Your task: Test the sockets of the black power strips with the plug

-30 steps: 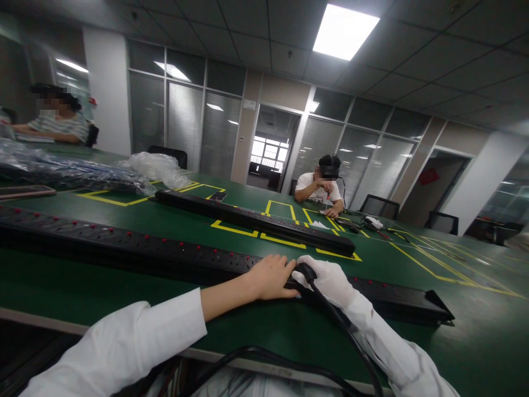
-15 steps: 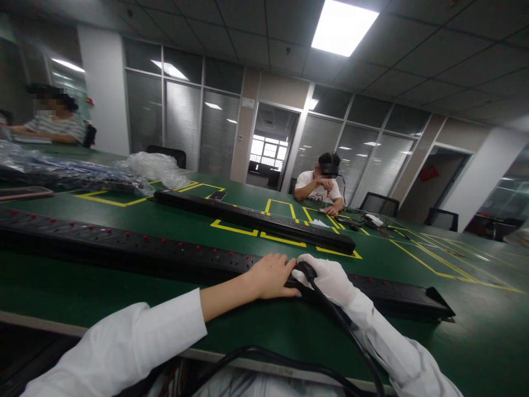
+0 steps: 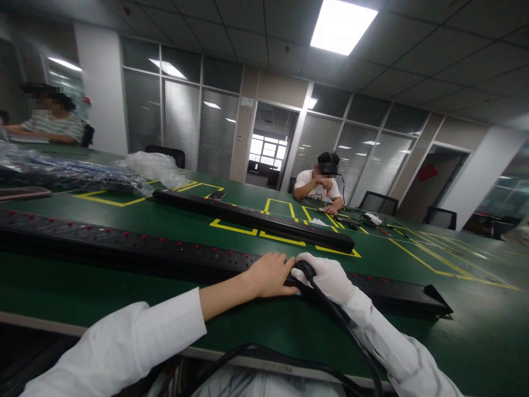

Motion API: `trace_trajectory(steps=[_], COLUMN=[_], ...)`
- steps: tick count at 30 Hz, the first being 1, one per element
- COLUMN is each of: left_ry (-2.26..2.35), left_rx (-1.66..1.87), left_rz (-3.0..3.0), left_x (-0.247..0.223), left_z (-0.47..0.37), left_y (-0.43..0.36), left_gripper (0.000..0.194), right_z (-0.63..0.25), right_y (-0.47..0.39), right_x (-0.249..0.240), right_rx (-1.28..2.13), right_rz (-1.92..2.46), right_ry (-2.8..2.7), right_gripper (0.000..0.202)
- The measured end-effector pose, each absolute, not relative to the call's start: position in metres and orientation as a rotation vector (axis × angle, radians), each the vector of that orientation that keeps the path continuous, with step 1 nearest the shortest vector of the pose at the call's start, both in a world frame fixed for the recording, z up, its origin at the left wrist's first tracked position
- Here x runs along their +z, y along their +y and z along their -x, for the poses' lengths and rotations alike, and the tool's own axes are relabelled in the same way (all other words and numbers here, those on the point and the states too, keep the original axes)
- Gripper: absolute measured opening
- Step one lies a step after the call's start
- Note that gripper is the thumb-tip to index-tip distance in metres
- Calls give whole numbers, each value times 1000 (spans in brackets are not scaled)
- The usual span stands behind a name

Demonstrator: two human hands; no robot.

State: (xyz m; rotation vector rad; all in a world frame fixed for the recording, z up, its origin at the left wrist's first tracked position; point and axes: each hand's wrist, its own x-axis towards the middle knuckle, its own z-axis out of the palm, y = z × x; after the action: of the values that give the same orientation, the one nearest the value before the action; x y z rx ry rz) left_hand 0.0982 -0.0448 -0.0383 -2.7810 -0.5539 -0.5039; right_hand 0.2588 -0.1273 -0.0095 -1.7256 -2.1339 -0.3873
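Note:
A long black power strip (image 3: 165, 248) with a row of red dots lies across the green table in front of me. My left hand (image 3: 273, 275), bare, rests over the strip near its middle, its fingers over the far edge and its thumb on the near side. Just to its right, my right hand (image 3: 322, 275) in a white glove is closed around a black plug (image 3: 306, 269), which is against the strip's top. From the plug a thick black cable (image 3: 343, 320) runs down toward me. The plug's contact with the sockets is hidden.
Beyond lies a second black strip (image 3: 252, 218) on the green table (image 3: 487, 309), among yellow tape outlines. Clear plastic wrapping (image 3: 152, 168) and a phone (image 3: 25, 193) are at the left. A person (image 3: 320, 184) sits across the table, another (image 3: 52, 118) far left.

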Motion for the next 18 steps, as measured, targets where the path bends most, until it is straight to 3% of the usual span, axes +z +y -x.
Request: trace_trajectory(steps=[18], left_ry=[-552], left_rx=[-497], left_rz=[2778], left_x=[-39], left_z=[-98], left_y=[-44], left_gripper=[69], right_z=[-258], right_y=[-128], right_x=[-8], right_rx=[-374], right_rz=[1756], right_ry=[-2118], right_gripper=[29])
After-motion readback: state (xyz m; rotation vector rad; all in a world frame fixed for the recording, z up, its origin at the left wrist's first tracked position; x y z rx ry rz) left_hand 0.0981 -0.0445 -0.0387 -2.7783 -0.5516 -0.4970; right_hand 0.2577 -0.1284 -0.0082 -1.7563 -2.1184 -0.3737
